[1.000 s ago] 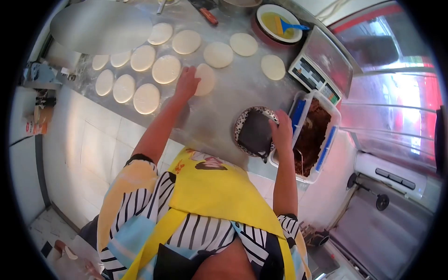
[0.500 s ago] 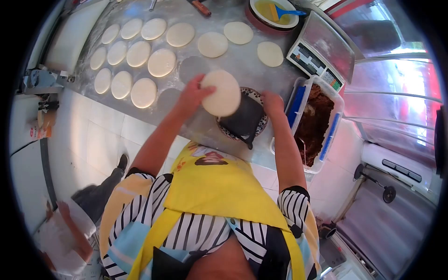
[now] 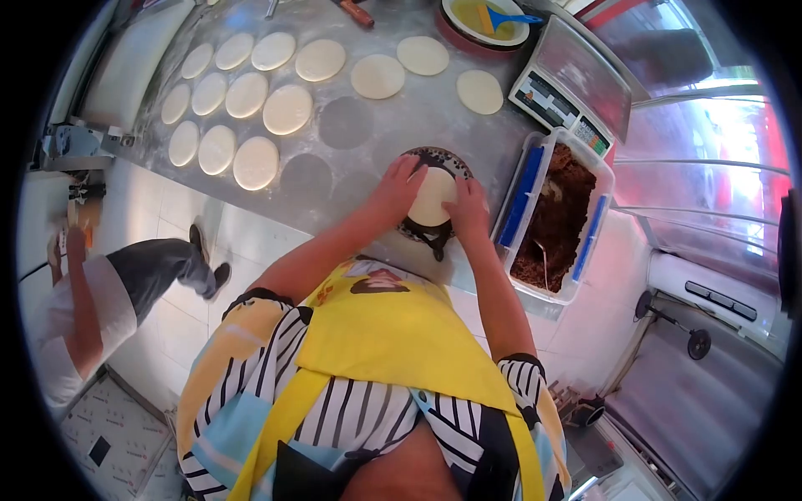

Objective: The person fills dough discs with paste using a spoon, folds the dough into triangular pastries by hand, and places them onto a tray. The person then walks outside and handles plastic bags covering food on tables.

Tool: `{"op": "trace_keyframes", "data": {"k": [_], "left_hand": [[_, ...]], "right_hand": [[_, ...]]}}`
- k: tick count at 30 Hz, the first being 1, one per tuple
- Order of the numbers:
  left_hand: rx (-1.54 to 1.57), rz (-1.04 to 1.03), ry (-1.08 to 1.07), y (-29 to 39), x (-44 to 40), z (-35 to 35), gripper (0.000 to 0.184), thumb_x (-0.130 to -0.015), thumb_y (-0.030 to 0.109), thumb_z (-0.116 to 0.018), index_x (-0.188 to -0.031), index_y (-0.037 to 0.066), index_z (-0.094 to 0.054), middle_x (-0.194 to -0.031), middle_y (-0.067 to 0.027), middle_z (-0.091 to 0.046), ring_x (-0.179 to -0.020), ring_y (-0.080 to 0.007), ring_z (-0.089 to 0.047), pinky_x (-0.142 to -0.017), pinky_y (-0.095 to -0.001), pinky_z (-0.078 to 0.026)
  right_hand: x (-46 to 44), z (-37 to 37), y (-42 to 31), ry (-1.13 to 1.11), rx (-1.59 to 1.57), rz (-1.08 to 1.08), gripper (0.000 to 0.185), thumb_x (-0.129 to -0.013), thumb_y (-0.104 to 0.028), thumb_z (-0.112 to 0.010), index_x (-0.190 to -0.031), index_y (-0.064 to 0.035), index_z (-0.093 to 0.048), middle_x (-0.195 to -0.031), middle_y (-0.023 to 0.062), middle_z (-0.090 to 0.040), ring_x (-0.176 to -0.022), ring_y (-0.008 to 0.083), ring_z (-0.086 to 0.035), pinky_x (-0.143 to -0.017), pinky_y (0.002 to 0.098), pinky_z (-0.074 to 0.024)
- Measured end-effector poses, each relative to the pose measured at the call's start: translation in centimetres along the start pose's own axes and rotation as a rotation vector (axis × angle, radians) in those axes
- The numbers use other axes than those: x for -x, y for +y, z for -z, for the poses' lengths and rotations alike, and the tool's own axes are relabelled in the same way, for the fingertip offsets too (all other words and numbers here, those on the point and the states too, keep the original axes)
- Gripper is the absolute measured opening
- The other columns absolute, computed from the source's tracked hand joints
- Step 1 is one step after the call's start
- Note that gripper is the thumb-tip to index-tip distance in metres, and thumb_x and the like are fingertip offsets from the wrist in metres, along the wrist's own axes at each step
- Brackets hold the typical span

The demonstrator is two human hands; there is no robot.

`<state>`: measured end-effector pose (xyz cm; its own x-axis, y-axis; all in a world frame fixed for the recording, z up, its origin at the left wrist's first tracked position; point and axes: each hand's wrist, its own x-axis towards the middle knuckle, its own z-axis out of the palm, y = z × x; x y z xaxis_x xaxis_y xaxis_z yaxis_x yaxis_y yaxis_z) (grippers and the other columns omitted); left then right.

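"Where are the fingers?"

"The left hand point(image 3: 399, 194) lies at the left of a patterned bowl point(image 3: 443, 154), its fingers loosely spread against a pale dough disc point(image 3: 431, 199). The right hand point(image 3: 469, 205) is at the bowl's right rim, thumb by the disc; I can't tell whether its fingers grip."

"And the disc?"

"Within the bowl's rim, over a dark lining point(image 3: 437, 244), part of which trails out at the bowl's near side."

"How is this best handled?"

"Gently, I'd judge: flat fingertips, even pressure from both sides, the disc centred so its edge neither folds nor stretches. The right hand could steady the bowl, and the lining is best kept smooth underneath."

"What lies farther out?"

"Left of the bowl and beyond it, dough rounds point(image 3: 287, 109) on the grey bench point(image 3: 501, 144). Right of it, a tub point(image 3: 587, 250) of dark brown crumbly mixture point(image 3: 543, 224); beyond it to the right, a scale point(image 3: 560, 107)."
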<state>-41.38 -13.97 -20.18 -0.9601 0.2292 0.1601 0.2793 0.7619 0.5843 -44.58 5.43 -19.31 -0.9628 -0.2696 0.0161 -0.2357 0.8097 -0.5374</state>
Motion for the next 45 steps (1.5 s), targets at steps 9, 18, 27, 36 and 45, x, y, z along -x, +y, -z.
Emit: {"op": "trace_keyframes", "data": {"k": [9, 18, 27, 36, 45], "left_hand": [[-0.226, -0.016, -0.214, 1.4, 2.5, 1.8, 0.048, -0.081, 0.021, -0.063, -0.124, 0.006, -0.05, -0.138, -0.0092, -0.042, -0.131, -0.0237, -0.035, -0.106, -0.0498, -0.028], [0.134, 0.2, 0.006, -1.1, 4.5, 8.6, 0.029, -0.085, 0.015, -0.059, -0.111, 0.004, -0.058, -0.115, -0.0135, -0.06, -0.108, -0.032, -0.055, -0.092, -0.0395, -0.044], [0.199, 0.217, 0.04, -1.6, 4.3, 9.2, 0.03, -0.086, 0.014, -0.058, -0.114, 0.003, -0.056, -0.114, -0.0159, -0.059, -0.105, -0.0342, -0.056, -0.088, -0.0396, -0.046], [0.502, 0.253, -0.206, 0.4, 3.0, 6.9, 0.028, -0.087, 0.016, -0.06, -0.112, 0.003, -0.059, -0.102, -0.0144, -0.064, -0.093, -0.0268, -0.062, -0.082, -0.0341, -0.048], [0.829, 0.473, -0.134, -0.3, 3.1, 1.7, 0.03, -0.093, 0.022, -0.053, -0.115, 0.001, -0.058, -0.099, -0.0082, -0.066, -0.093, -0.016, -0.061, -0.083, -0.0296, -0.048]], "right_hand": [[-2.7, -2.2, -0.4, -0.304, -1.475, -0.752, 0.029, -0.093, -0.018, -0.053, -0.109, 0.0062, -0.053, -0.103, 0.0185, -0.062, -0.089, 0.0257, -0.065, -0.074, 0.0343, -0.0561], [-3.7, -3.1, -1.8, -0.527, -1.7, -0.692, 0.032, -0.096, -0.018, -0.043, -0.116, 0.0062, -0.051, -0.114, 0.0211, -0.06, -0.107, 0.033, -0.06, -0.087, 0.0401, -0.0526], [-1.6, -1.8, -3.3, -0.709, -1.387, -0.709, 0.025, -0.093, -0.014, -0.05, -0.107, 0.0052, -0.056, -0.104, 0.0198, -0.063, -0.098, 0.0297, -0.064, -0.079, 0.0343, -0.055], [-1.1, 0.7, -0.3, 0.012, -0.109, -0.292, 0.025, -0.079, -0.021, -0.068, -0.094, -0.0025, -0.063, -0.091, 0.01, -0.06, -0.079, 0.0275, -0.059, -0.071, 0.0376, -0.0484], [-1.4, 0.3, -1.3, -0.047, 0.059, -0.168, 0.022, -0.071, -0.015, -0.068, -0.084, -0.0041, -0.054, -0.087, 0.0135, -0.054, -0.09, 0.0339, -0.054, -0.08, 0.0428, -0.042]]}}
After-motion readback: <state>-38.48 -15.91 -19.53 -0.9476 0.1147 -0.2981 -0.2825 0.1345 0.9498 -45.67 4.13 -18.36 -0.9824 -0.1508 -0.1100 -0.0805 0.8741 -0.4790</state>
